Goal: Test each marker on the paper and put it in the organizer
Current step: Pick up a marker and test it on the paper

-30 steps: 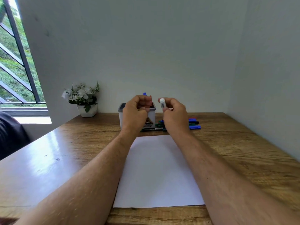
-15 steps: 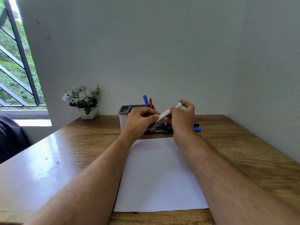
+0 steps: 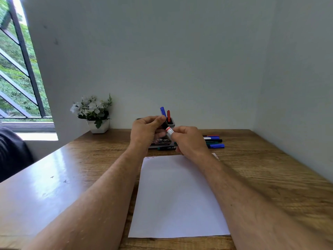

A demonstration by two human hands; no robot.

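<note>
Daylight pours in from the window point(image 3: 18, 69), pretty bright, and throws a big glare patch on the table point(image 3: 45, 186) just below it. Forearms look motion-smeared, wide-angle bends the edges.

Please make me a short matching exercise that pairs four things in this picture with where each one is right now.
Things:
1. white marker
2. blue marker
3. flower pot
4. paper

Places:
a. flat on the desk under the forearms
b. standing in the organizer
c. held in the right hand
d. by the wall, near the window

Pairs: 1-c, 2-b, 3-d, 4-a
</note>
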